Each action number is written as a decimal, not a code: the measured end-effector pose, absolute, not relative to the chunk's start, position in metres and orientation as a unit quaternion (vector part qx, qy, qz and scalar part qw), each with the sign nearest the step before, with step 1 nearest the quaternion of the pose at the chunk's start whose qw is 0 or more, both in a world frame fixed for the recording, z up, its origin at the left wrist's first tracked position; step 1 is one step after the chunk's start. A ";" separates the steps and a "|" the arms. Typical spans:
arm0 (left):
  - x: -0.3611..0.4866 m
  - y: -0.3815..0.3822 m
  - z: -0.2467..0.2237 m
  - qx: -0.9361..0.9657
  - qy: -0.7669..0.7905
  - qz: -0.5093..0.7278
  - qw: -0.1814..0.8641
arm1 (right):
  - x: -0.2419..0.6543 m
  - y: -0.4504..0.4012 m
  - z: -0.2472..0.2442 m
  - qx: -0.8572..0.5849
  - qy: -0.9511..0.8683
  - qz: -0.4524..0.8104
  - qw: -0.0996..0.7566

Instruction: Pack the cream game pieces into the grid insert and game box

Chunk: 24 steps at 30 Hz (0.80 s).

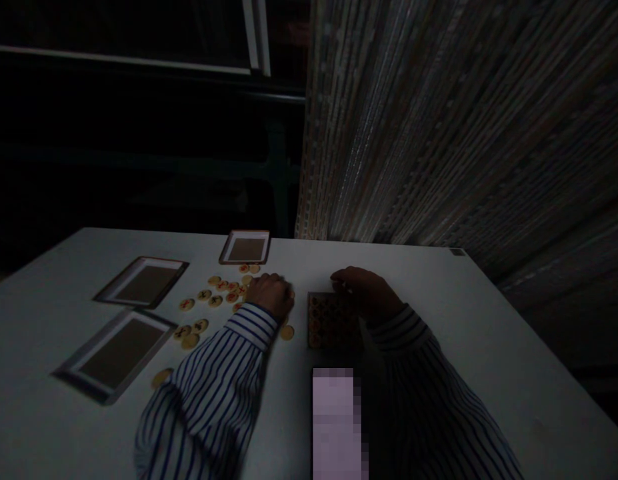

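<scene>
My left hand [272,295] rests low over the table, its fingers curled down among loose round xiangqi pieces [215,301] marked in red or black. A pale piece peeks out by its fingertips; whether they grip it is hidden. Another loose piece [287,332] lies just below that hand. To the right, a shallow square box [311,347] holds rows of pieces. Over its upper right corner, my right hand [369,290] is closed, thumb and fingers drawn together; anything between them is too dark to make out. Both sleeves are striped.
Three frame-like trays or lids stand on the left of the white table [489,373]: one at the back [245,247], one farther left [143,282], one nearer [115,355]. A phone-like, pixelated screen [336,427] is at the front. A strand curtain [413,120] hangs behind.
</scene>
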<state>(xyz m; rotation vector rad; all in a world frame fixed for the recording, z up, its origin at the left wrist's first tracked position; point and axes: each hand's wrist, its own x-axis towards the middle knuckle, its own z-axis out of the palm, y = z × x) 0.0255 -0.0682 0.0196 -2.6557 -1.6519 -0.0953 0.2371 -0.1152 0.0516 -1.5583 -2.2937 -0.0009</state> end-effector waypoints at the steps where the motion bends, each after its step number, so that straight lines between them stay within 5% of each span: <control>1: 0.026 -0.069 0.022 -0.848 -0.528 -0.041 0.006 | 0.237 -0.115 0.052 -0.552 -0.814 -0.001 0.183; 24: 0.031 -0.083 0.047 -0.843 -0.477 -0.205 -0.139 | 0.242 -0.120 0.061 -0.555 -0.809 -0.002 0.195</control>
